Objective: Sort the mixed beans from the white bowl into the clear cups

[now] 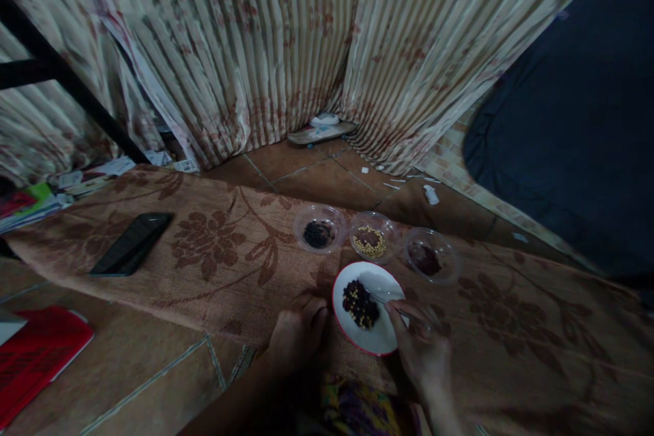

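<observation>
A white bowl with a red rim (347, 339) sits on the cloth and holds a mixed heap of black, yellow and dark red beans (360, 304). My right hand (423, 344) is over its right side, fingers pinched on thin metal tweezers (379, 298) whose tips reach the heap. Left of the bowl, my left hand (299, 328) rests curled on the cloth, with nothing visible in it. Behind the bowl stand three clear plastic cups: one with black beans (319, 234), one with yellow beans (370, 241) and one with dark red beans (425, 259).
A brown flowered cloth (219, 300) covers the long low table. On its left part lies a black phone (133, 244). Beyond are striped curtains (266, 48), a skateboard (321, 132) and small white litter (430, 195) on the tiles. A red bag (43, 354) lies at lower left.
</observation>
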### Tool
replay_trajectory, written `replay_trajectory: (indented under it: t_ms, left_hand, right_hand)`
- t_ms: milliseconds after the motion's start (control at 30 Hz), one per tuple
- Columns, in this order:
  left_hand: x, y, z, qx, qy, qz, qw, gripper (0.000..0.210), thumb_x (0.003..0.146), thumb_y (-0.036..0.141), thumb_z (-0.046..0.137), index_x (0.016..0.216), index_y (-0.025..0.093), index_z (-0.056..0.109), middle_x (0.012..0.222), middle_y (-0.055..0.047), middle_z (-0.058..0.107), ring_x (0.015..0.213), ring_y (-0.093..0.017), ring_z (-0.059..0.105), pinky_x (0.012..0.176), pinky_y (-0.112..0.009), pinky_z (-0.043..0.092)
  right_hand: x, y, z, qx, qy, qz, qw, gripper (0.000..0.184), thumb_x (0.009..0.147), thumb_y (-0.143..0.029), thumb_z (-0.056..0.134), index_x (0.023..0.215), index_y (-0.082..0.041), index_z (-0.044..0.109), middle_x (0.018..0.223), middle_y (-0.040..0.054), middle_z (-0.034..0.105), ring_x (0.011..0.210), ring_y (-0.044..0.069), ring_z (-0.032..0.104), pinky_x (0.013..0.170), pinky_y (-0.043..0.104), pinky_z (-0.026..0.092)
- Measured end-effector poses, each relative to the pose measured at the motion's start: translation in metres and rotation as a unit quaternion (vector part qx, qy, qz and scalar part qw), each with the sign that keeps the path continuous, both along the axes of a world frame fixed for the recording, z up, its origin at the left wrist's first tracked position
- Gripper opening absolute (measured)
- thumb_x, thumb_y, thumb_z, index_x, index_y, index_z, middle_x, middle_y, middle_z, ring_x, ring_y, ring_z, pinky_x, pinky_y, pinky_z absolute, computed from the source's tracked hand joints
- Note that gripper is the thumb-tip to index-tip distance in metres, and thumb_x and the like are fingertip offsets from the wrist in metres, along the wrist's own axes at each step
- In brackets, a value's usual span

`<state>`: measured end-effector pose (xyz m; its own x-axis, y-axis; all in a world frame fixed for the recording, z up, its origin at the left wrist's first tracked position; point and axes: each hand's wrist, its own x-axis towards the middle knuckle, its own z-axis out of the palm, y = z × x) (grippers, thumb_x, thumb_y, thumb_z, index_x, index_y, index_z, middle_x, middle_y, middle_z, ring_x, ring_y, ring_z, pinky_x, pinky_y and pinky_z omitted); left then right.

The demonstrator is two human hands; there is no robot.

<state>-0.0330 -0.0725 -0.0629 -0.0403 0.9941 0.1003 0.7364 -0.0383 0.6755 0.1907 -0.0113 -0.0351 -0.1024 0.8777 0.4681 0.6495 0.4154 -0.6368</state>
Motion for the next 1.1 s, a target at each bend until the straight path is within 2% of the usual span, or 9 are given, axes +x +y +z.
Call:
replay_trajectory:
  t_ms: [300, 767, 967, 1100]
  left_hand:
    - [0.0, 0.0, -0.001, -0.004, 0.01, -0.004, 1.0, 0.022, 0.096, 0.024, 0.041, 0.088, 0.023, 0.061, 0.091, -0.003, 0.067, 0.087, -0.016, 0.064, 0.075, -0.024, 0.05]
    - [0.0, 0.0, 0.002, -0.006, 0.011, -0.005, 1.0, 0.021, 0.095, 0.023, 0.042, 0.09, 0.023, 0.062, 0.091, -0.003, 0.066, 0.086, -0.016, 0.063, 0.075, -0.024, 0.049]
    - [0.0, 0.0, 0.0, -0.005, 0.014, 0.002, 1.0, 0.021, 0.094, 0.023, 0.043, 0.09, 0.023, 0.063, 0.09, -0.003, 0.067, 0.084, -0.016, 0.063, 0.073, -0.024, 0.049]
    - [0.001, 0.0, 0.0, -0.012, 0.013, 0.002, 1.0, 0.023, 0.095, 0.024, 0.04, 0.089, 0.022, 0.063, 0.09, -0.004, 0.067, 0.085, -0.016, 0.063, 0.075, -0.025, 0.049]
  right_hand:
    - [0.002, 0.001, -0.012, 0.007, -0.007, -0.004, 1.0, 0.019, 0.084, -0.039, 0.063, 0.079, -0.022, 0.07, 0.08, 0.0041, 0.072, 0.077, 0.02, 0.065, 0.074, 0.035, 0.047]
    - [0.003, 0.0, -0.013, -0.041, -0.016, -0.02, 0.999, 0.028, 0.084, -0.047, 0.06, 0.077, -0.022, 0.07, 0.081, 0.0058, 0.073, 0.08, 0.022, 0.065, 0.077, 0.037, 0.047]
    - [0.003, -0.001, -0.004, -0.041, -0.001, -0.045, 0.998, 0.032, 0.083, -0.05, 0.06, 0.077, -0.021, 0.071, 0.079, 0.0065, 0.073, 0.079, 0.023, 0.065, 0.074, 0.037, 0.049]
    - [0.013, 0.007, 0.015, -0.025, 0.023, -0.086, 0.996, 0.03, 0.081, -0.048, 0.062, 0.078, -0.02, 0.072, 0.079, 0.0072, 0.073, 0.076, 0.023, 0.066, 0.074, 0.036, 0.05]
